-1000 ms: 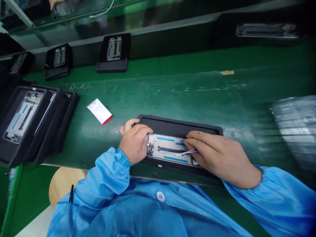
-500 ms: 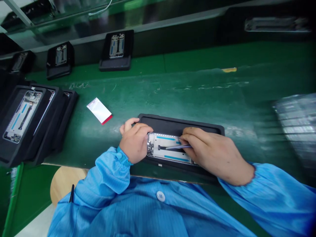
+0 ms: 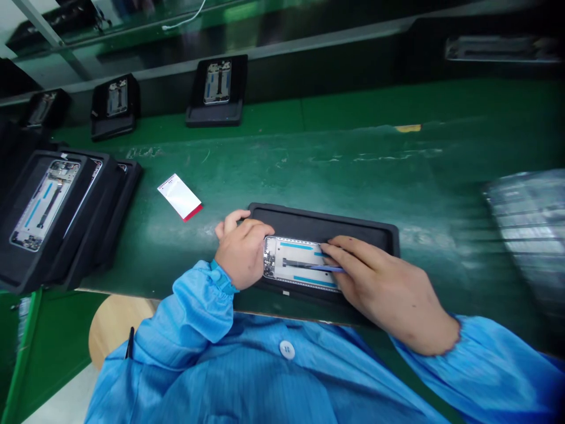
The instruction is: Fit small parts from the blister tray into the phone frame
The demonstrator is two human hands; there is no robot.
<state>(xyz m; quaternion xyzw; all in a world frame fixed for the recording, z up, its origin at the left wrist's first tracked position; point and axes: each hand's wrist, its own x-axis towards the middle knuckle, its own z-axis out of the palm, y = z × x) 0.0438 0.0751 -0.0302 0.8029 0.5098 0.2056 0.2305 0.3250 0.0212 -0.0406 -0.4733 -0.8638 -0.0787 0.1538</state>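
The right hand [image 3: 388, 288], fingers together on the tweezers [image 3: 327, 268], has drawn their tips back along the dark strip [image 3: 295, 263] of the phone frame [image 3: 293, 277], though the tips are hard to make out, while the left hand [image 3: 242, 256] clamps the frame's end in the black tray [image 3: 326, 221].

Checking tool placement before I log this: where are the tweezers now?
In the head view, the tweezers are in the right hand, tips over the phone frame on the black tray.
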